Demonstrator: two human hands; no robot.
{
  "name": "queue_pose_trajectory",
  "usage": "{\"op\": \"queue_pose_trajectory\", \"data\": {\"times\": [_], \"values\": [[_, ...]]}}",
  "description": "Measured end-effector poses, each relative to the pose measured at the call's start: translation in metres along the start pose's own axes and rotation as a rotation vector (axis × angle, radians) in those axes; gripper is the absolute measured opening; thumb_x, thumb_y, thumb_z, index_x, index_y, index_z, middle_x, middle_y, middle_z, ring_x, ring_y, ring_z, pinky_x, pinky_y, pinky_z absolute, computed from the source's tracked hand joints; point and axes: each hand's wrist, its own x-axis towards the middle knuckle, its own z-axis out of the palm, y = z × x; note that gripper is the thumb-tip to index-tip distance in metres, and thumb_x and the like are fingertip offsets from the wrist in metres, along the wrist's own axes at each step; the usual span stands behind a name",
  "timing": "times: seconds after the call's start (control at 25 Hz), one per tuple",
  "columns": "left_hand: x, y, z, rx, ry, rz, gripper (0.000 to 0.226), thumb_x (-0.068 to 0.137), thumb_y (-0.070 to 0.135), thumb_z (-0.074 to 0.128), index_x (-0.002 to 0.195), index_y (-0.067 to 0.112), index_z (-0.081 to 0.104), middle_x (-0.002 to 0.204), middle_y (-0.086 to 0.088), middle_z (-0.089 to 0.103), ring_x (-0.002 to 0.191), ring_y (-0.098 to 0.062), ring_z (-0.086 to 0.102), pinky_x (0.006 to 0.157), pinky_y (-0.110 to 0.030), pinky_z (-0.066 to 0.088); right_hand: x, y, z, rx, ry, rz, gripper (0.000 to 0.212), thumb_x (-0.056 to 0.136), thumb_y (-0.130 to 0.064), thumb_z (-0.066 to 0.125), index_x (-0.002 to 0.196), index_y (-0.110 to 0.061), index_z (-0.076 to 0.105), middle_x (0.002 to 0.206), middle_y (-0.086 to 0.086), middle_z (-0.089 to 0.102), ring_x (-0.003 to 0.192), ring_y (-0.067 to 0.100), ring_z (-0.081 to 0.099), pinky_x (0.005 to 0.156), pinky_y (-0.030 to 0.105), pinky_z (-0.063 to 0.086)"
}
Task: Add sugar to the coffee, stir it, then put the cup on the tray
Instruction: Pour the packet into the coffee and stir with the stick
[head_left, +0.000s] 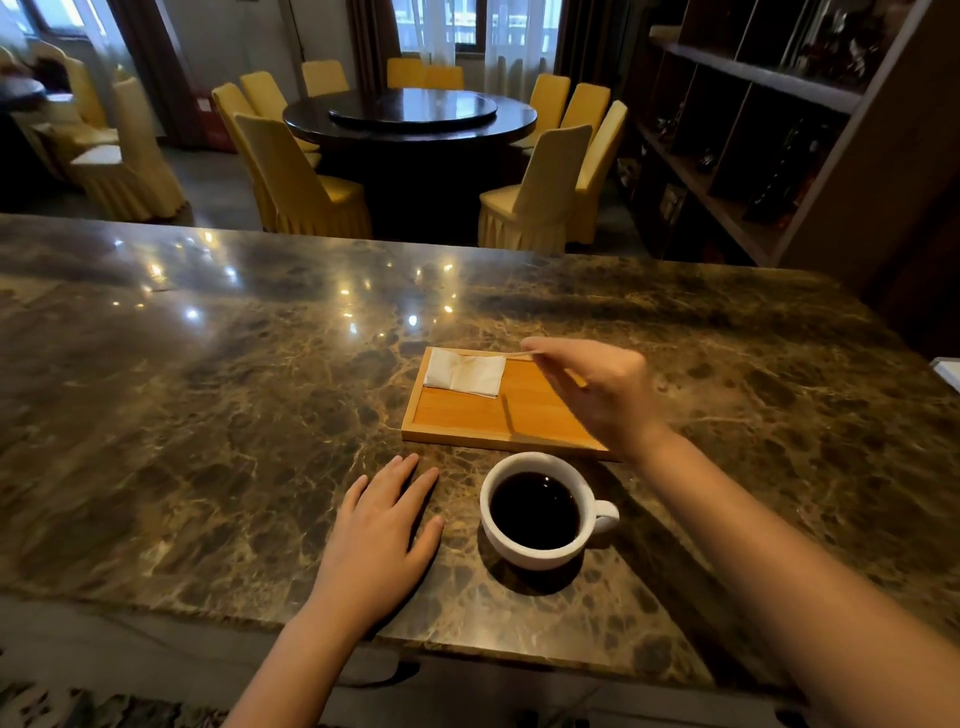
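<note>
- Head view: white cup (540, 512) of black coffee (535, 509) stands on marble table (208, 395), lower centre of frame, handle pointing right.
- Wooden tray (467, 415) just above the cup in frame, not touching it; white folded napkin (465, 371) lies in tray's upper left corner.
- Left hand (382, 525) flat on table, fingers spread, holding nothing, just left of cup.
- Right hand (597, 384) blurred, raised over tray's right side, fingertips pinching a thin stick (511, 356); cannot tell what kind.
- Round dining table (410, 114) with yellow chairs (301, 176) at top centre.
</note>
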Motion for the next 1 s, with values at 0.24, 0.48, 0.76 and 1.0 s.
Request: {"op": "queue_pose_trajectory", "data": {"times": [0.24,0.48,0.76,1.0], "values": [[0.0,0.002,0.0,0.0,0.017,-0.002,0.052,0.09,0.045,0.039,0.139,0.033,0.027,0.152,0.006,0.024,0.134,0.002,0.003,0.114,-0.034,0.004,0.01,0.029,0.061,-0.076,-0.211,-0.4,0.014,0.086,-0.005,0.06,0.096,-0.004,0.07,0.087,0.015,0.075,0.07,0.028,0.071,0.051,0.035,0.059],[0.0,0.003,-0.001,-0.008,0.013,-0.029,0.054,0.087,0.049,0.033,0.138,0.034,0.029,0.151,0.007,0.025,0.134,0.001,0.003,0.113,-0.033,0.003,0.006,0.043,0.085,-0.055,-0.328,-0.566,0.021,0.083,-0.007,0.064,0.103,-0.001,0.067,0.091,0.015,0.075,0.069,0.025,0.07,0.044,0.031,0.055],[0.0,0.001,-0.001,0.009,-0.028,-0.044,0.056,0.086,0.054,0.026,0.139,0.038,0.021,0.153,0.011,0.018,0.134,0.004,-0.005,0.113,-0.03,-0.004,0.0,0.036,0.09,-0.038,-0.49,-0.588,0.018,0.086,-0.015,0.061,0.095,0.0,0.067,0.09,0.017,0.073,0.076,0.026,0.07,0.046,0.032,0.056],[0.0,0.002,-0.002,-0.006,-0.023,-0.044,0.057,0.085,0.055,0.024,0.139,0.037,0.024,0.152,0.01,0.02,0.134,0.003,-0.002,0.113,-0.03,-0.002,0.0,0.037,0.084,-0.029,-0.628,-0.505,0.036,0.094,-0.031,0.044,0.096,-0.004,0.068,0.094,0.014,0.073,0.086,0.026,0.069,0.061,0.036,0.059]]}}
